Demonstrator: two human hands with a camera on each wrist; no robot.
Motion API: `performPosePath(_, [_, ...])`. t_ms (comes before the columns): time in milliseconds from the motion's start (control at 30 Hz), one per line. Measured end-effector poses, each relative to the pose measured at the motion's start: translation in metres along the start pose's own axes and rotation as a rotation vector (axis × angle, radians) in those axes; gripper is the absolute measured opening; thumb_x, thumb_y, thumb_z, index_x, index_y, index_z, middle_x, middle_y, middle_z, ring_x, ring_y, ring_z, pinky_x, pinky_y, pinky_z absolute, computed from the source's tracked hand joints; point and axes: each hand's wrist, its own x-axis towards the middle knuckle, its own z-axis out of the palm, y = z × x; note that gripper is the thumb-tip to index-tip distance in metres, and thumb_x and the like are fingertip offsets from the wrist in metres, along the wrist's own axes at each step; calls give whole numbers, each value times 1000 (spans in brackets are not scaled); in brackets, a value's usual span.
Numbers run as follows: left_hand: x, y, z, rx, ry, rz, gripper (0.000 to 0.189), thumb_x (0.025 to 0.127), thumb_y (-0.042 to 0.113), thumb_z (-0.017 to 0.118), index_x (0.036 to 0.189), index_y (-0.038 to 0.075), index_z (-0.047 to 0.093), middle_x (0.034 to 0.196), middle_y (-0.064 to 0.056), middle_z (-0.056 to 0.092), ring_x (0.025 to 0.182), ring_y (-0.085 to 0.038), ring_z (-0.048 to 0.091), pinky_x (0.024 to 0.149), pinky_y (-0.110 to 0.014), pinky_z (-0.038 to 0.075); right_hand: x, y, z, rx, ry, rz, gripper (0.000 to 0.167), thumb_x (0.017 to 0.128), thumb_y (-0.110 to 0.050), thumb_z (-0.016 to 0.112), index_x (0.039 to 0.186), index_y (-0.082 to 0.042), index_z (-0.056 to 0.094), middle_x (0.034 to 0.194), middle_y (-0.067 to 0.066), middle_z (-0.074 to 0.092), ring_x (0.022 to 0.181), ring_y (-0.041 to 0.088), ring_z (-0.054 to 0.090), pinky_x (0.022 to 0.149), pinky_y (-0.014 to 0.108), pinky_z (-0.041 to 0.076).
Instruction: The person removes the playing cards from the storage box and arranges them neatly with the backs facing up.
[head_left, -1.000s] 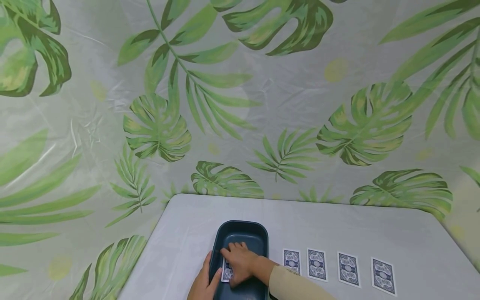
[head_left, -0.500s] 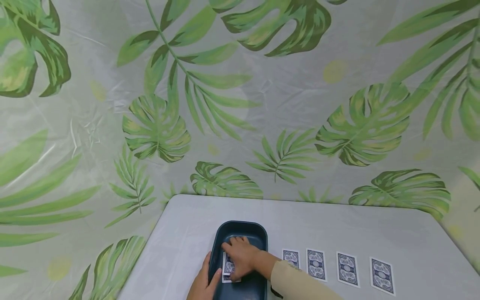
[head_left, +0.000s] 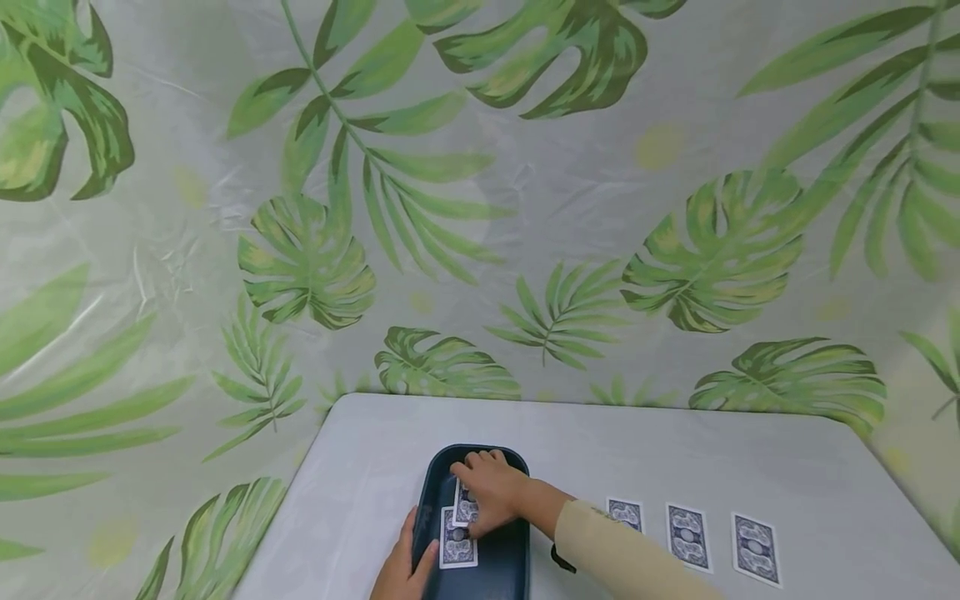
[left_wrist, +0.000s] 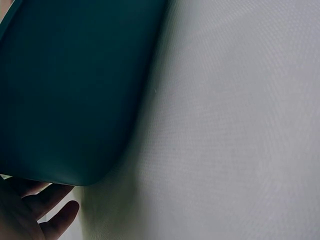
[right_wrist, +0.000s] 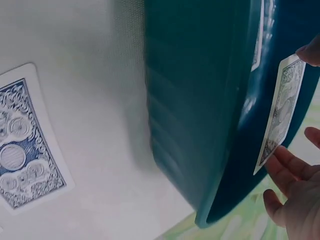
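A dark teal tray (head_left: 506,571) stands on the table. My left hand (head_left: 401,571) grips its left side, thumb over the rim and fingers along the outer wall; those fingers (left_wrist: 60,215) also show by the tray's outside in the left wrist view. Inside the tray, my right hand (head_left: 493,493) holds a playing card (right_wrist: 284,105) by its two ends, thumb at one and fingertips at the other. A second blue-backed playing card (head_left: 457,552) lies lower in the tray, face down, partly overlapped by the held one.
Right of the tray, face-down playing cards lie in a row on the white table (head_left: 637,450): a card (head_left: 624,513) partly behind the right sleeve (head_left: 607,546), a middle card (head_left: 687,537) and a far-right card (head_left: 756,548). A leaf-patterned sheet (head_left: 555,208) hangs behind.
My right hand has moved toward the tray's far end with its card, uncovering more of the card beneath. The forearm now covers the nearest table card. My left hand keeps its hold.
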Motion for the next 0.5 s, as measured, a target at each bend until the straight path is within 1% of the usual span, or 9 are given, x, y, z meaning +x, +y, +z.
performPosePath(133, [0,0,0,-3,3,4,69,93,38,51,141,-3,23,135,-31,36,121,-47,37,93,-60,30,-6,3,-10,-8,7,-35,78,65,-53,72,131,-19,45,115,4,50,102,18,46,92,43,35])
performPosePath(233, [-1,0,0,1,16,17,68,93,37,52,140,-3,24,134,-31,37,119,-48,39,92,-60,31,-11,7,-19,-33,16,-67,72,67,-50,71,131,-27,49,117,6,48,103,19,45,92,43,35])
performPosePath(333, [-1,0,1,4,21,30,66,93,35,52,139,-4,24,133,-32,38,117,-49,40,91,-61,32,-13,11,-26,-68,35,-91,64,68,-48,70,128,-31,54,120,10,46,104,21,44,92,41,37])
performPosePath(400, [-1,0,1,2,20,24,67,93,36,52,139,-4,25,133,-32,38,118,-48,40,92,-60,31,-16,14,-28,-81,47,-99,60,68,-47,70,125,-31,58,122,11,46,104,22,43,91,40,38])
performPosePath(500, [-1,0,1,-2,13,34,67,93,35,52,139,-4,25,133,-32,38,117,-49,39,91,-61,31,-19,19,-29,-78,63,-102,57,67,-46,70,121,-30,61,123,12,45,103,21,42,86,36,41])
